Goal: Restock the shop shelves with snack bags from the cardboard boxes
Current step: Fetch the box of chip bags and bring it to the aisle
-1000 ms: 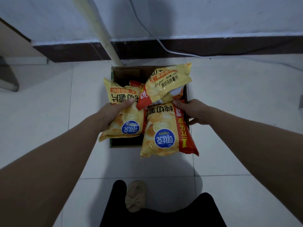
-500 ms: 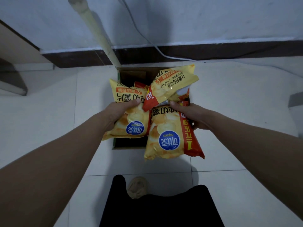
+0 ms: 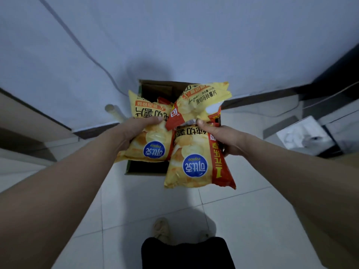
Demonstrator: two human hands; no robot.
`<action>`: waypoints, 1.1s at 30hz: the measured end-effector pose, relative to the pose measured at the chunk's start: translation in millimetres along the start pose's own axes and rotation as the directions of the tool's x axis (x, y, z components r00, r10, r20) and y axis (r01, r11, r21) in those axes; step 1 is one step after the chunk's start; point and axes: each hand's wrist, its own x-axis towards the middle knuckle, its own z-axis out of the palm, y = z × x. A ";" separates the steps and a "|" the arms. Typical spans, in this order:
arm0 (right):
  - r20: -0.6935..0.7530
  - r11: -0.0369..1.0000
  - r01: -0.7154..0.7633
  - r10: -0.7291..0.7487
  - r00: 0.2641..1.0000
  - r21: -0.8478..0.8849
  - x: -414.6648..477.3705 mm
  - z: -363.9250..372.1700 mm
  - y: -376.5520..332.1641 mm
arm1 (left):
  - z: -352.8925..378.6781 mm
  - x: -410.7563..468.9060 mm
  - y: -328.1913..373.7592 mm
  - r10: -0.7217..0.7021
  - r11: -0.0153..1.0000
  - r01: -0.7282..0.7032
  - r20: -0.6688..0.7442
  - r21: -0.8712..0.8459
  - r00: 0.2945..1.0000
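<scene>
Dim, bluish, motion-blurred, edge-warped view

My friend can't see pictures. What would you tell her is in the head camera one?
Two bare hands hold yellow chip bags above an open cardboard box on a pale tiled floor: the left hand grips one bag, the right hand holds two bags. Below, the person's feet show.

Above the open brown box on the floor, three yellow chip bags with red trim are held up: a left bag and a lower right bag, both upside down with blue round logos, and a crumpled top bag overlapping both.
</scene>
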 end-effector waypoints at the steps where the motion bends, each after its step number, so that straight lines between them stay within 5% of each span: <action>1: -0.012 1.000 0.010 -0.010 1.000 0.011 -26.4 -8.7 -9.1 | 4.6 -24.3 16.4 0.016 1.000 -0.016 -0.007 0.010 1.000; 9: -0.052 0.993 0.118 -0.117 0.992 0.004 -197.9 -50.4 -64.4 | 24.3 -186.0 96.8 0.129 0.991 -0.129 -0.005 0.040 0.992; 16: -0.024 0.977 0.201 -0.203 0.979 -0.068 -273.2 -32.2 -90.8 | 0.2 -275.0 100.8 0.175 0.985 -0.174 -0.084 0.016 0.981; 22: 0.090 0.955 0.283 -0.274 0.957 -0.093 -302.3 34.7 -104.6 | -50.8 -341.8 49.3 0.164 0.983 -0.176 -0.212 -0.041 0.963; 28: 0.268 0.896 0.322 -0.243 0.932 -0.306 -327.3 130.6 -104.5 | -94.7 -420.6 -42.2 0.098 0.967 -0.168 -0.333 -0.189 0.938; 33: 0.550 0.777 0.461 -0.180 0.816 -0.429 -359.0 204.3 -99.2 | -91.1 -502.0 -116.9 -0.063 0.917 -0.169 -0.548 -0.362 0.834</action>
